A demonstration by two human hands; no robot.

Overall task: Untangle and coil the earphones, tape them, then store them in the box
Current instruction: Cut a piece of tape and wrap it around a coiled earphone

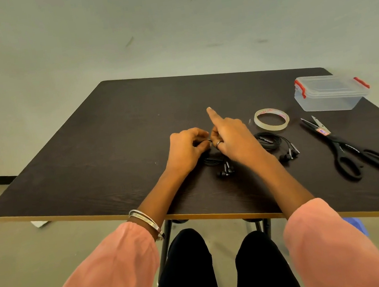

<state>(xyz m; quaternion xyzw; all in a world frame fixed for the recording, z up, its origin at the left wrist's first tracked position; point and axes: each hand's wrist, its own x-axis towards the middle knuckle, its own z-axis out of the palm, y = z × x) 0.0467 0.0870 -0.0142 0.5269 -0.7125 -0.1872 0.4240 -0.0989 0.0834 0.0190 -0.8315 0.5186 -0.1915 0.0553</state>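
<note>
At centre of dark bench [108, 135], black earphones [221, 166] lie partly under two hands, earbuds poking out toward near edge. Left hand [188, 149] and right hand [230, 137] meet over cable, fingers [202, 144] pinched on thin strand between them; right index finger points up. Second coiled pair of earphones [275, 142] just right of right hand. Tape roll [271, 119] beyond it. Scissors [346, 144] further right, blades parted. Clear box [331, 92], red-latched lid on, at far right corner.
</note>
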